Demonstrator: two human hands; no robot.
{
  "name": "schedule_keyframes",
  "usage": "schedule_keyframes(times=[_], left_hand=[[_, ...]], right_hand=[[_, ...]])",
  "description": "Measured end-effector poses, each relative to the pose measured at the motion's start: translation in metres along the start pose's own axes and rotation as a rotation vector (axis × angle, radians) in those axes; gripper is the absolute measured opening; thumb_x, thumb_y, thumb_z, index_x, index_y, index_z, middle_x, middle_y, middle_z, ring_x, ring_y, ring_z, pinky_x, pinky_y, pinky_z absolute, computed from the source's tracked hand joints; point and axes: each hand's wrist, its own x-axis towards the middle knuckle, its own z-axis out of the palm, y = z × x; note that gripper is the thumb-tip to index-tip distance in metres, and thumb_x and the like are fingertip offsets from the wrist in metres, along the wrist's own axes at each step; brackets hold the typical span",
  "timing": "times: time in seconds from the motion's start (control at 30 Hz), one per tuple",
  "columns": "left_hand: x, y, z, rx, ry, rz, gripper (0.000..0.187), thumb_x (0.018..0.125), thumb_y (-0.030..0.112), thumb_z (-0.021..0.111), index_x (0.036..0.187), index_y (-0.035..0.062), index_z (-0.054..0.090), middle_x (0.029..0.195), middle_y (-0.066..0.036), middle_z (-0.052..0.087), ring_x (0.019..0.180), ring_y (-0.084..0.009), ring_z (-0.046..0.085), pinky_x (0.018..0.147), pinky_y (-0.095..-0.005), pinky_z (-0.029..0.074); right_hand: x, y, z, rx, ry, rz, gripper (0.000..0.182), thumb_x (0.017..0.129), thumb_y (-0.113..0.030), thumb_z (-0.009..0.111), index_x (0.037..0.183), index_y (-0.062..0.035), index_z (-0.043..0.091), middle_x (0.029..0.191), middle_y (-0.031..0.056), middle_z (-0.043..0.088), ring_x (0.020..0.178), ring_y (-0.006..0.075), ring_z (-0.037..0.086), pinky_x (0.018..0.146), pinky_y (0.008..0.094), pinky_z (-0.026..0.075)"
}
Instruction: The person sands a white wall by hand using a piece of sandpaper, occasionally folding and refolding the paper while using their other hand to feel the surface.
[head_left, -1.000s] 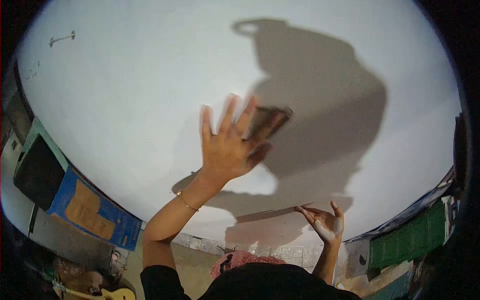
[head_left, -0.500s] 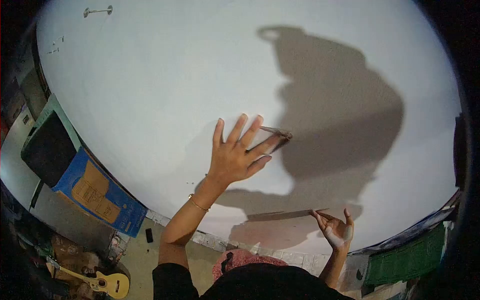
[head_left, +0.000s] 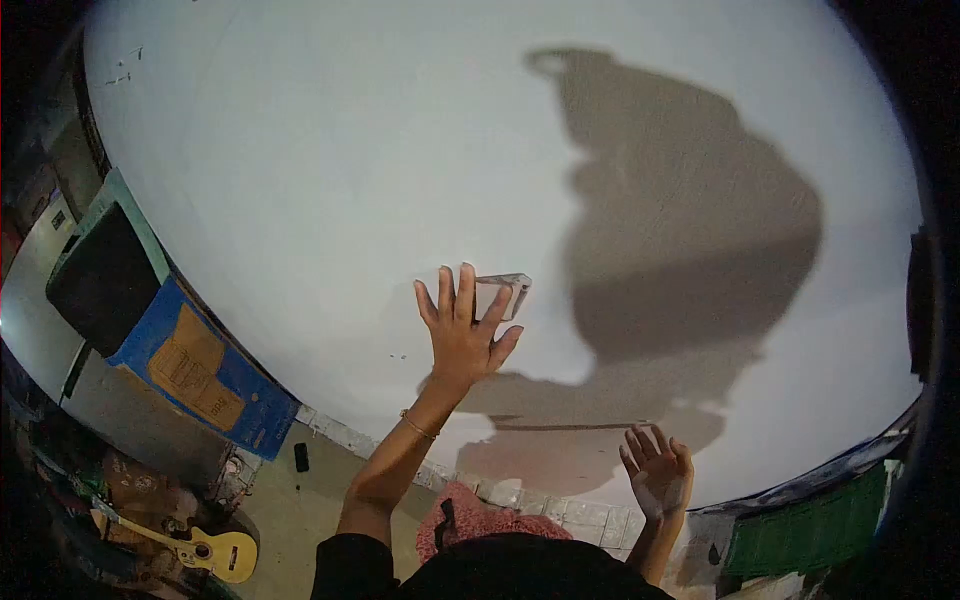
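Two hands, unclenched: my left hand [head_left: 462, 345] spread partly over the angular piece [head_left: 521, 290] by the wall [head_left: 300, 200], my right hand [head_left: 660, 482] below, rightward of it. It looks light, stiff; I'd pinch its exposed corner.

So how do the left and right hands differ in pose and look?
Left hand: back to the camera, fingers fanned wide, over the white wall by a small triangular frame. Right hand: palm side showing, fingers closer together, lower in view. Left wrist wears a thin bracelet; none visible on the right. Shared: both bare, fingers pointing up in the picture.
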Motion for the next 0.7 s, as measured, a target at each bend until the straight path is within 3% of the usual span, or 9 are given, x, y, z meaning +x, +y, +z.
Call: schedule_keyframes(times=[0.07, 0.1, 0.17, 0.2, 0.3, 0.37, 0.5, 0.6, 0.7], left_hand=[[0.008, -0.013, -0.008, 0.082, 0.056, 0.037, 0.069, 0.091, 0.042, 0.047, 0.146, 0.0089, 0.022, 0.151, -0.026, 0.006, 0.139, -0.0466, 0.003, 0.106, -0.0650, 0.001], [0.011, -0.020, -0.015, 0.074, 0.052, 0.035, 0.069, 0.091, 0.042, 0.047, 0.146, 0.0089, 0.022, 0.151, -0.026, 0.006, 0.139, -0.0466, 0.003, 0.106, -0.0650, 0.001], [0.018, -0.043, -0.030, -0.048, 0.120, -0.310, 0.070, 0.088, 0.036, 0.053, 0.146, 0.0083, 0.026, 0.152, -0.026, 0.006, 0.139, -0.0447, 0.004, 0.107, -0.0641, 0.003], [0.018, -0.061, -0.034, 0.005, 0.129, -0.349, 0.071, 0.088, 0.030, 0.052, 0.145, 0.0008, 0.022, 0.152, -0.026, 0.004, 0.139, -0.0455, 0.004, 0.107, -0.0622, 0.004], [0.010, -0.086, -0.042, -0.032, 0.203, -0.447, 0.066, 0.091, 0.024, 0.048, 0.146, 0.0022, 0.020, 0.152, -0.027, 0.004, 0.139, -0.0449, 0.004, 0.109, -0.0594, 0.006], [0.000, -0.098, -0.049, 0.024, 0.200, -0.475, 0.052, 0.095, 0.014, 0.042, 0.143, -0.0013, 0.027, 0.151, -0.024, 0.012, 0.139, -0.0408, 0.014, 0.112, -0.0493, 0.013], [-0.018, -0.138, -0.062, 0.029, 0.182, -0.351, 0.037, 0.092, 0.011, 0.050, 0.127, -0.0023, 0.052, 0.145, -0.017, 0.035, 0.137, -0.0373, 0.026, 0.109, -0.0489, 0.022], [-0.023, -0.152, -0.079, -0.011, 0.076, -0.257, 0.034, 0.092, 0.010, 0.051, 0.123, -0.0025, 0.055, 0.146, -0.017, 0.033, 0.137, -0.0381, 0.026, 0.109, -0.0488, 0.022], [-0.027, -0.133, -0.099, -0.257, 0.149, -0.383, 0.028, 0.094, 0.010, 0.048, 0.115, -0.0047, 0.058, 0.127, -0.020, 0.049, 0.124, -0.0323, 0.042, 0.102, -0.0432, 0.033]], right_hand=[[-0.008, 0.008, 0.007, -0.038, 0.042, -0.046, 0.064, 0.084, -0.032, 0.057, 0.139, -0.0081, 0.034, 0.137, 0.0221, 0.037, 0.132, 0.0333, 0.032, 0.108, 0.0462, 0.027], [-0.012, 0.009, 0.020, -0.116, 0.045, -0.072, 0.068, 0.085, -0.032, 0.056, 0.143, -0.0110, 0.028, 0.141, 0.0212, 0.033, 0.133, 0.0335, 0.030, 0.109, 0.0464, 0.026], [-0.014, 0.014, 0.027, -0.190, 0.048, -0.107, 0.071, 0.085, -0.032, 0.055, 0.146, -0.0138, 0.022, 0.144, 0.0203, 0.029, 0.134, 0.0336, 0.028, 0.109, 0.0466, 0.025], [-0.012, 0.016, 0.023, -0.177, 0.057, -0.149, 0.073, 0.086, -0.032, 0.054, 0.147, -0.0144, 0.019, 0.145, 0.0198, 0.026, 0.135, 0.0336, 0.026, 0.109, 0.0462, 0.025], [-0.007, 0.028, 0.012, -0.192, 0.122, -0.260, 0.075, 0.087, -0.033, 0.053, 0.149, -0.0151, 0.015, 0.148, 0.0196, 0.021, 0.137, 0.0336, 0.021, 0.110, 0.0455, 0.023], [-0.005, 0.045, 0.014, -0.224, 0.178, -0.367, 0.073, 0.088, -0.032, 0.052, 0.149, -0.0160, 0.015, 0.151, 0.0197, 0.014, 0.140, 0.0330, 0.015, 0.111, 0.0444, 0.021], [0.009, 0.101, 0.044, -0.256, 0.266, -0.403, 0.071, 0.089, -0.030, 0.053, 0.148, -0.0141, 0.018, 0.152, 0.0197, 0.013, 0.141, 0.0321, 0.013, 0.111, 0.0441, 0.018], [0.010, 0.141, 0.068, -0.391, 0.171, -0.442, 0.067, 0.090, -0.038, 0.051, 0.147, -0.0138, 0.023, 0.151, 0.0162, 0.017, 0.139, 0.0299, 0.019, 0.110, 0.0454, 0.022], [0.009, 0.170, 0.117, -0.505, 0.109, -0.513, 0.065, 0.089, -0.033, 0.052, 0.144, -0.0095, 0.026, 0.148, 0.0165, 0.026, 0.137, 0.0292, 0.025, 0.108, 0.0452, 0.025]])
